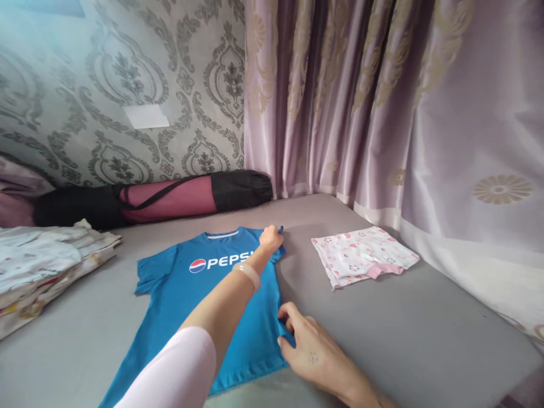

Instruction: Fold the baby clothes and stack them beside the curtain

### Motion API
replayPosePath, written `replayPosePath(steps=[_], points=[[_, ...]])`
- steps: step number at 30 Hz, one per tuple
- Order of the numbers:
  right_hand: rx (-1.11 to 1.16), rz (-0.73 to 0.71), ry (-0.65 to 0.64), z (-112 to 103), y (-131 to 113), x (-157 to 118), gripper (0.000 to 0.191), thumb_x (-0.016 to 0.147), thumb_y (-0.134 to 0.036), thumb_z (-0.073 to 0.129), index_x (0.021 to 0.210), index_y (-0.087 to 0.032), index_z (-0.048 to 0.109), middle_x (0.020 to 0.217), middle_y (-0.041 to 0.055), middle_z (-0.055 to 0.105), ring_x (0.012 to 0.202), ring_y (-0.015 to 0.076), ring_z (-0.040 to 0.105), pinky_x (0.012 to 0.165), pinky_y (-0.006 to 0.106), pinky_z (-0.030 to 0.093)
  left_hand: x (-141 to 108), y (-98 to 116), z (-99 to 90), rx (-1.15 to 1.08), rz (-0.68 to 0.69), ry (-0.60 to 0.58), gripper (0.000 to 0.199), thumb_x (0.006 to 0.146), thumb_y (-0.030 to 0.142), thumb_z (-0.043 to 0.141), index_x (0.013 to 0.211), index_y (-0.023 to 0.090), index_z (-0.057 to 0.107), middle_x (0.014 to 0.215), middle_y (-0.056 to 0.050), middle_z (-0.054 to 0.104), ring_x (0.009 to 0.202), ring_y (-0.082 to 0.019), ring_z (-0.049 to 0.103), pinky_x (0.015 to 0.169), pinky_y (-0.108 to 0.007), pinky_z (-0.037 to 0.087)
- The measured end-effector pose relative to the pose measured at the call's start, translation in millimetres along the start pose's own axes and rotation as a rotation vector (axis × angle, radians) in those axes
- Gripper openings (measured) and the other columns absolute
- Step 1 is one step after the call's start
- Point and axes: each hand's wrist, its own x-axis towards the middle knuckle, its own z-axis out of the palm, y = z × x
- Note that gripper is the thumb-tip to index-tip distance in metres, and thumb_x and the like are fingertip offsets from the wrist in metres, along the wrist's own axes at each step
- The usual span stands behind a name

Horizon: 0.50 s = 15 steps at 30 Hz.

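A blue T-shirt (pixel 178 317) with a white PEPSI print lies spread out on the grey sheet, its neckline pointing away from me. My left hand (pixel 271 239) reaches across it, fingers closed on the shirt's right sleeve near the shoulder; a bit of blue cloth pokes out past the fist. At the shirt's right side, close to the hem, my right hand (pixel 312 345) pinches the edge between thumb and fingers. My left forearm, with a pale bangle (pixel 249 276) on the wrist, covers part of the print and the shirt's middle.
Right of the shirt lies a folded white-and-pink printed garment (pixel 361 255). Folded patterned cloth (pixel 46 266) is stacked at left. Along the wall rests a long black-and-maroon bag (pixel 174 198). Lilac curtains (pixel 331 102) hang down to the bed's far and right edges.
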Motion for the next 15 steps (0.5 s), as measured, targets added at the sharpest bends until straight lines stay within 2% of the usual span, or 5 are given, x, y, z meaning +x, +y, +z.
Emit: replayPosePath(steps=[4, 8, 10, 12, 15], points=[[0.03, -0.033, -0.033, -1, 1, -6, 0.037, 0.082, -0.019, 0.048, 0.117, -0.031, 0.047, 0.099, 0.0006, 0.062, 0.096, 0.0176, 0.06, 0.08, 0.027, 0.041, 9, -13, -27.4, -0.258, -0.062, 0.022, 0.011, 0.079, 0.017, 0.059, 0.082, 0.014, 0.069, 0.08, -0.008, 0.069, 0.086, -0.022, 0.067, 0.07, -0.025, 0.05], [0.047, -0.088, -0.042, -1, -5, -8, 0.04, 0.083, -0.016, 0.047, 0.12, -0.031, 0.047, 0.107, 0.0011, 0.062, 0.1, 0.0171, 0.06, 0.083, 0.026, 0.041, 6, -33, -58.8, -0.504, -0.172, 0.04, 0.015, 0.086, 0.018, 0.053, 0.093, 0.013, 0.065, 0.068, -0.003, 0.064, 0.064, -0.015, 0.064, 0.058, -0.023, 0.05], [0.027, -0.139, -0.029, 1, -9, -7, 0.042, 0.083, -0.014, 0.046, 0.121, -0.031, 0.047, 0.109, 0.0012, 0.062, 0.1, 0.0168, 0.06, 0.084, 0.026, 0.041, 1, -47, -71.8, -0.596, -0.231, 0.046, 0.019, 0.089, 0.019, 0.052, 0.102, 0.012, 0.063, 0.074, -0.004, 0.065, 0.067, -0.015, 0.064, 0.061, -0.025, 0.052], [-0.003, -0.205, -0.017, 5, -12, -6, 0.045, 0.082, -0.011, 0.044, 0.123, -0.03, 0.046, 0.111, 0.0017, 0.061, 0.099, 0.0165, 0.06, 0.085, 0.026, 0.041, -4, -64, -80.9, -0.666, -0.291, 0.054, 0.025, 0.092, 0.025, 0.053, 0.112, 0.012, 0.059, 0.094, -0.007, 0.066, 0.08, -0.017, 0.065, 0.071, -0.032, 0.055], [-0.059, -0.357, -0.031, 14, -12, -5, 0.054, 0.078, -0.006, 0.043, 0.128, -0.027, 0.044, 0.11, 0.0026, 0.06, 0.1, 0.0165, 0.057, 0.089, 0.026, 0.041, -10, -92, -86.4, -0.725, -0.381, 0.072, 0.035, 0.092, 0.035, 0.056, 0.121, 0.015, 0.056, 0.119, -0.009, 0.059, 0.101, -0.021, 0.061, 0.084, -0.042, 0.053]])
